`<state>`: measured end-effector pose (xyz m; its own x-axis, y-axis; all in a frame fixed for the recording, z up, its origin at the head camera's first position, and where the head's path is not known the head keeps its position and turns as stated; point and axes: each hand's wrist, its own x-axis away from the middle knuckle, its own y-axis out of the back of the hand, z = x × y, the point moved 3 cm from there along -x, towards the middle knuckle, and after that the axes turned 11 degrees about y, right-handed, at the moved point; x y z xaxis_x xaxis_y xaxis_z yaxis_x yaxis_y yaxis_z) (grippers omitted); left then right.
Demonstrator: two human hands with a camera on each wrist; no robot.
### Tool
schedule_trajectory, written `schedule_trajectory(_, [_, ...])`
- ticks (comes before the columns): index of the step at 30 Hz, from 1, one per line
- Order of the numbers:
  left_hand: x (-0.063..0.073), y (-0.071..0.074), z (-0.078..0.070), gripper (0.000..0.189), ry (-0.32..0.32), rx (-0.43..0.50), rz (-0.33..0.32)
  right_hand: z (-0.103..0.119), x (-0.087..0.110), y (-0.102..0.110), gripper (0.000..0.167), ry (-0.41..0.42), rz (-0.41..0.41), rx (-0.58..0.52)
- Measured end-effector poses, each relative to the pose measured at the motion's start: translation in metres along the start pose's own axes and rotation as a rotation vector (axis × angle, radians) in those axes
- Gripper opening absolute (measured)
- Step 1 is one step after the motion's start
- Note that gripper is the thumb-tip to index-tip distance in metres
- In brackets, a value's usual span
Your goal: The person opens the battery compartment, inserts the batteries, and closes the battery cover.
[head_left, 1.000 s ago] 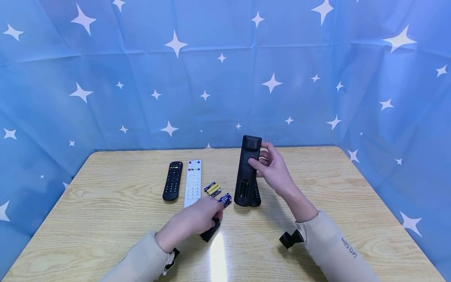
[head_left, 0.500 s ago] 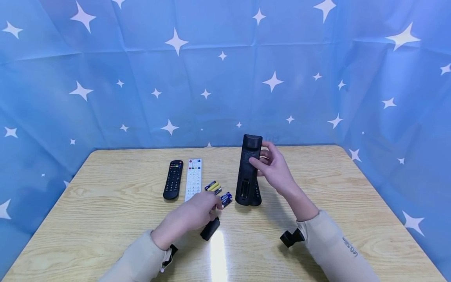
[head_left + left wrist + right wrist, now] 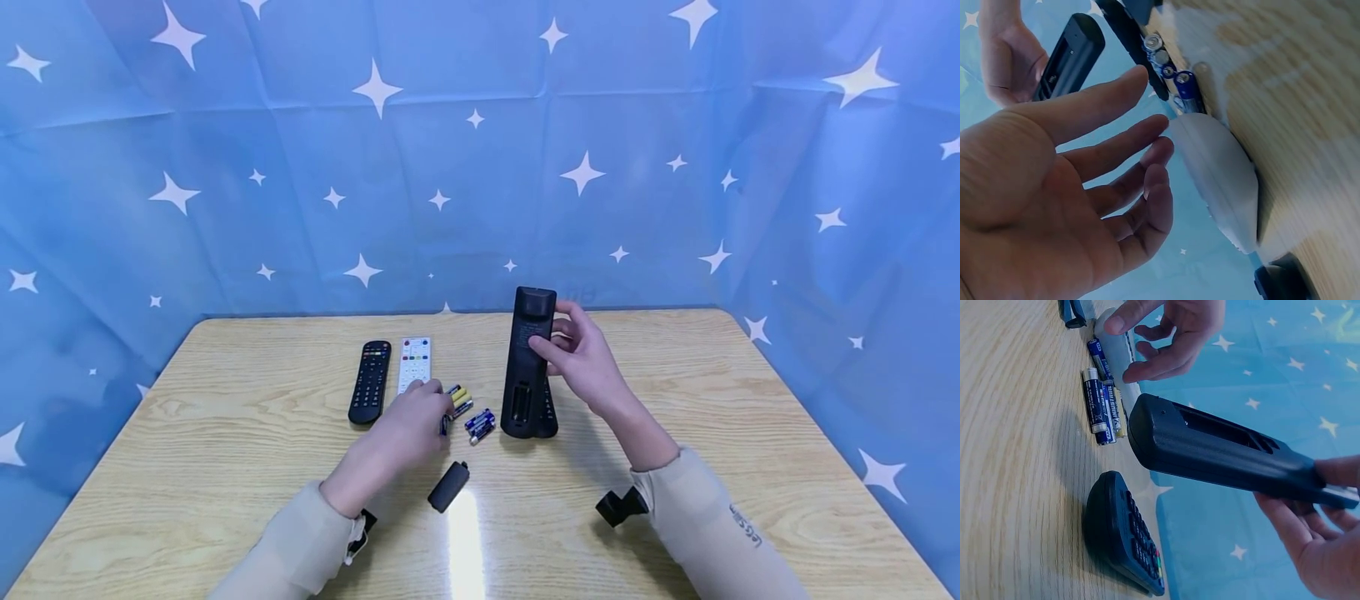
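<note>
My right hand [image 3: 588, 367] grips a black remote control [image 3: 519, 367] by its upper end, raised above the table with its back facing me. The uncovered battery compartment [image 3: 1219, 430] holds no visible battery. Over the table, my left hand [image 3: 405, 425] has thumb and fingers apart with nothing between them in the left wrist view. Close to its fingertips are a white remote [image 3: 1216, 169] and a blue battery [image 3: 1187, 87]. Several blue batteries [image 3: 480, 425] lie to the right, with yellow and blue ones [image 3: 461, 403] behind. The black battery cover [image 3: 448, 487] rests in front.
Another black remote [image 3: 549, 412] lies partly hidden behind the raised one, keys up in the right wrist view. A further black remote [image 3: 370, 383] lies left of the white one. The wooden table [image 3: 255, 400] ends at a blue star-patterned cloth [image 3: 480, 167].
My left hand has moved from the battery cover back and left, beside the white remote, leaving the cover on the table. The right hand keeps holding the black remote in nearly the same place.
</note>
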<state>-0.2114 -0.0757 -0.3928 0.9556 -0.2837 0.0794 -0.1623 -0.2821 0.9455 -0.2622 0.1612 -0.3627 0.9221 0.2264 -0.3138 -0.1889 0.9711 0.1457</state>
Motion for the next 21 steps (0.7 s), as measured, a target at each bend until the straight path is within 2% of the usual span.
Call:
schedule_trajectory(4, [-0.002,-0.0009,0.0015,0.026,0.017,-0.035,-0.003,-0.0003,0.0008,-0.0008,0.052,0.0,0.005,0.002])
schedule_trajectory(10, [-0.0045,-0.0041,0.0033,0.015,0.012,-0.055,-0.015,-0.0033,0.0019,-0.0017,0.053,-0.014,0.014,0.014])
schedule_trajectory(21, [-0.0081,-0.0046,0.0053,0.018,0.02,-0.036,-0.02,-0.0043,0.0016,-0.0041,0.052,-0.002,0.024,0.013])
